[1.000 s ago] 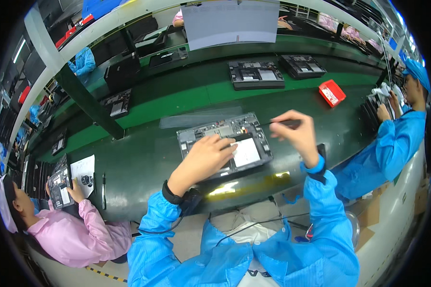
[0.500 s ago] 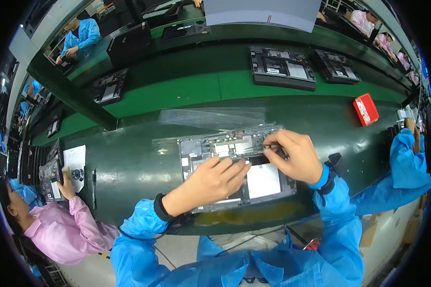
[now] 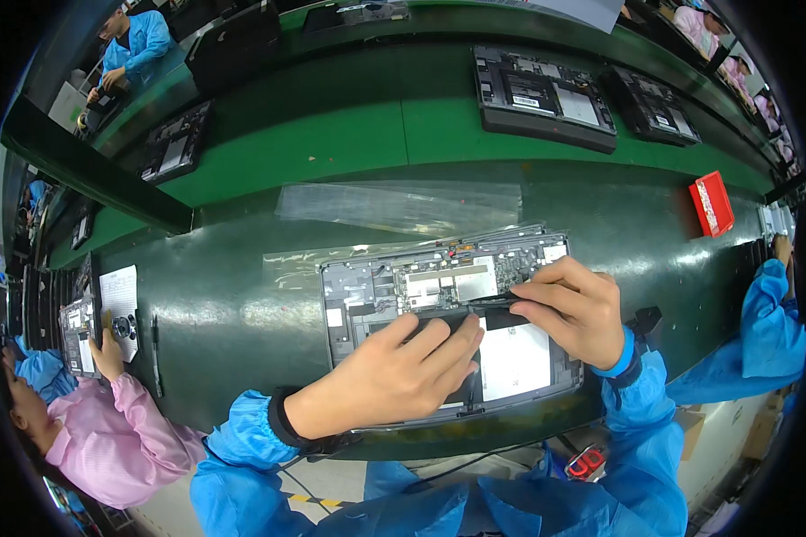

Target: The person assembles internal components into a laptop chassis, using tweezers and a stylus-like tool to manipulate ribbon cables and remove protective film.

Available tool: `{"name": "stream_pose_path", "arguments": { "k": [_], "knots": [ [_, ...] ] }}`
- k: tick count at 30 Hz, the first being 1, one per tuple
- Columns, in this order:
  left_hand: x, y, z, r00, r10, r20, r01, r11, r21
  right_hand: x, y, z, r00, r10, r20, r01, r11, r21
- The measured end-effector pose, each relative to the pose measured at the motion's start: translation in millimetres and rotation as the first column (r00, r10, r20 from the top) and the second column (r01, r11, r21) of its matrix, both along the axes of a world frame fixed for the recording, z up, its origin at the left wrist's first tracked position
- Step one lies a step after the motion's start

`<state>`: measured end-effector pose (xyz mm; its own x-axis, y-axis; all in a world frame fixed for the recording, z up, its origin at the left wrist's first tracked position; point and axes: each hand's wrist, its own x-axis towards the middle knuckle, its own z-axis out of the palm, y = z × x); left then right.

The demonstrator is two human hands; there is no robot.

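An opened laptop base (image 3: 349,286) lies on the green bench before me, its circuit board (image 3: 475,279) and a white panel (image 3: 514,362) exposed. My left hand (image 3: 398,371) rests over its middle, fingers extended and slightly bent, the tips by a black strip (image 3: 452,315) below the board. To the right, the thumb and fingers of my right hand (image 3: 575,313) pinch a thin dark piece (image 3: 501,301) just above the board's lower edge. Its exact kind cannot be made out. Part of the laptop's lower left is hidden under my left hand.
Clear plastic sheets (image 3: 398,206) lie behind the laptop. A red bin (image 3: 712,204) stands at right, a small black object (image 3: 647,320) nearer. More opened laptops (image 3: 546,94) sit on the far shelf. At left are a pen (image 3: 156,358) and a co-worker in pink (image 3: 121,438).
My view has shifted, bringing the laptop closer. My right hand has come slightly down from the board, and a thin dark piece now shows in its pinch. The left hand stays over the laptop.
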<state>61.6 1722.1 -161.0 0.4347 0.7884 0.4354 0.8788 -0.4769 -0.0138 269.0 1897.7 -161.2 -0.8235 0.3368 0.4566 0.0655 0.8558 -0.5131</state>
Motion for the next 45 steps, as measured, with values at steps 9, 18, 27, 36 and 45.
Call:
{"name": "stream_pose_path", "arguments": {
  "k": [9,18,27,36,45],
  "knots": [
    [1.4,-2.4,2.6,1.0,0.026,-0.013,-0.026,0.999,-0.044,4.1,0.4,-1.9,0.999,0.01,-0.031,-0.011,1.0,-0.011],
    [1.2,-2.5,1.9,1.0,0.009,-0.008,-0.009,0.999,-0.037,4.6,0.1,-2.3,0.999,0.032,-0.034,-0.031,0.999,0.004],
    [0.9,-2.7,3.8,0.999,0.019,-0.027,-0.02,0.999,-0.035,4.4,-1.0,0.0,1.0,0.023,-0.007,-0.023,1.0,0.011],
    [3.0,-0.3,1.9,0.999,0.037,0.007,-0.037,0.999,-0.038,4.8,-2.0,-0.6,1.0,0.004,-0.012,-0.004,1.0,0.013],
    [7.0,-1.5,5.7,0.998,0.057,0.005,-0.056,0.998,-0.041,10.9,-8.5,26.8,0.983,-0.14,0.122,0.14,0.99,0.014]
  ]
}}
